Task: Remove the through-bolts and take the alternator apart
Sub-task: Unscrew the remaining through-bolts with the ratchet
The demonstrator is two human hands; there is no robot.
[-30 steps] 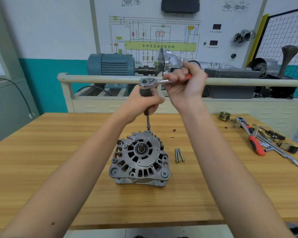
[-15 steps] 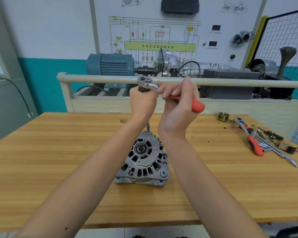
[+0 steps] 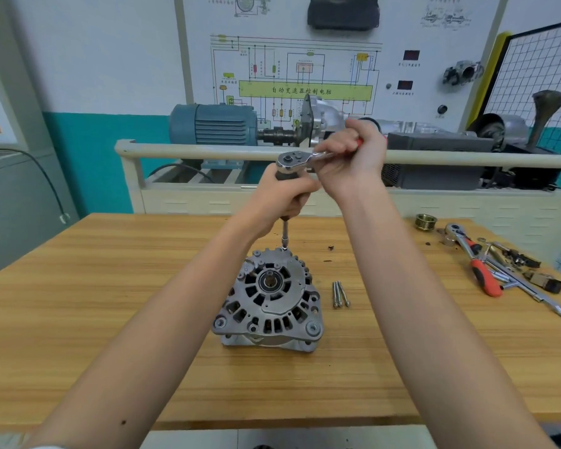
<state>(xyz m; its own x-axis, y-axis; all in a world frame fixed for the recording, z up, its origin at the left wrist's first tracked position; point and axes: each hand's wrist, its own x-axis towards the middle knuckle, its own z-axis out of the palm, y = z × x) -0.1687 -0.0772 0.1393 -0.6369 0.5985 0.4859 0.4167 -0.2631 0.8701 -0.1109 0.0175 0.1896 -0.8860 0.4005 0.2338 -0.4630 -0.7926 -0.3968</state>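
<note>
We see the alternator (image 3: 268,299) standing on the wooden table (image 3: 78,286), its vented face turned up toward the camera and its shaft end in the middle. It sits near the middle of the table, between the 2 forearms.

The left hand (image 3: 280,199) is wrapped round the dark upright grip under the ratchet head, fingers curled tight about it. From below that hand a thin extension bar (image 3: 285,236) runs straight down, and its tip meets the far top edge of the alternator, where a bolt head would sit; the bolt itself is too small for us to make out.

The right hand (image 3: 353,160) grips the handle of the ratchet (image 3: 293,160), fingers curled over it so that only a sliver of red shows by the knuckles. The chrome head of the ratchet lies flat on top of the left hand, with the handle pointing right.

Just to the right of the alternator, apart from it, 3 long bolts (image 3: 340,293) lie side by side on the wood.

Toward the far right of the table we see a brass-coloured pulley (image 3: 425,221), a second ratchet with a red handle (image 3: 473,259), and a loose heap of small tools and parts (image 3: 525,273). Behind the table stands a training rig with a blue motor (image 3: 212,124) and a wiring diagram board (image 3: 305,69).
</note>
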